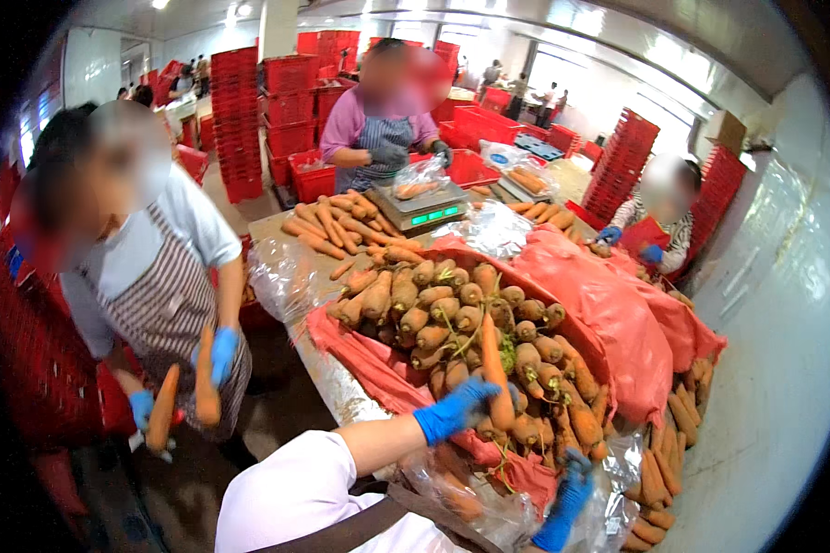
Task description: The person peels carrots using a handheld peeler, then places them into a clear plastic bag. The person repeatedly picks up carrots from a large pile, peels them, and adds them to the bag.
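Observation:
My left hand (456,411), in a blue glove dirty at the fingers, grips a long orange carrot (496,373) that stands nearly upright over the pile. Below it to the right is my right hand (568,494), also blue-gloved, with its fingers curled at the lower edge of the heap. Whether anything is in those fingers I cannot make out. Before me, a heap of soil-stained carrots (449,311) lies in an opened red mesh sack (387,363), mostly thick ends towards me. Some thin green stems stick out among them.
Clear plastic bags (470,484) lie at the table's near edge. Another red sack (595,297) bulges on the right, beside loose carrots (657,470). A digital scale (418,207) and cleaner carrots (339,221) are farther back. Co-workers stand left, opposite and far right. Red crates (238,124) tower behind.

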The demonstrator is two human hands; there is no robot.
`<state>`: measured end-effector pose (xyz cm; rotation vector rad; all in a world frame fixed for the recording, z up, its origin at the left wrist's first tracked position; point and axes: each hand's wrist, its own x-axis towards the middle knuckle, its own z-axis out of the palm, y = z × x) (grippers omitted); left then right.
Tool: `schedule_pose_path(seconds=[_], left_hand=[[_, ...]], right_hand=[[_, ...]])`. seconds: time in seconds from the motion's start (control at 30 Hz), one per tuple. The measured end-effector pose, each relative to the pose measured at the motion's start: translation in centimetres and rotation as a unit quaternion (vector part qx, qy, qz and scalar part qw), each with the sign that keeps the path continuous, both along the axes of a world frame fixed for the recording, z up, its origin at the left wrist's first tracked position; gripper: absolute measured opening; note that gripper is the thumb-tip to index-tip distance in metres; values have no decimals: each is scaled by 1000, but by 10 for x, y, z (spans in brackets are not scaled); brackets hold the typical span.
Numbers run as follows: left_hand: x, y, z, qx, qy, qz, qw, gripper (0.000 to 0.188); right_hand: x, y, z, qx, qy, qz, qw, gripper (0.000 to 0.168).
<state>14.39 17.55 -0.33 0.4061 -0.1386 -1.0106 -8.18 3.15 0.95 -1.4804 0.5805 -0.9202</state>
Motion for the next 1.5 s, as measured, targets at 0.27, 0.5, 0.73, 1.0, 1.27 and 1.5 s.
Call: schedule_pose_path(seconds=[0.27,0.5,0.73,1.0,1.27,1.5], left_hand=[[-57,-28,-5,85,17,-24,996,11],[-1,-24,11,-41,5,4,999,25],[-36,-2,-17,277,-394,-27,876,37],[-59,0,-10,159,-744,-91,643,53],[-64,14,-3,157,-467,-332,805,53],[-74,18,10,162,-211,-405,875,45]], right_hand=[[24,68,-55,99,16,90,991,41],[-1,71,-61,556,-7,132,820,39],[-21,14,-16,257,-58,-48,964,39],[3,-13,-91,149,-60,-91,983,31],[22,47,-18,257,-131,90,953,53],[26,46,-13,243,-160,131,948,58]])
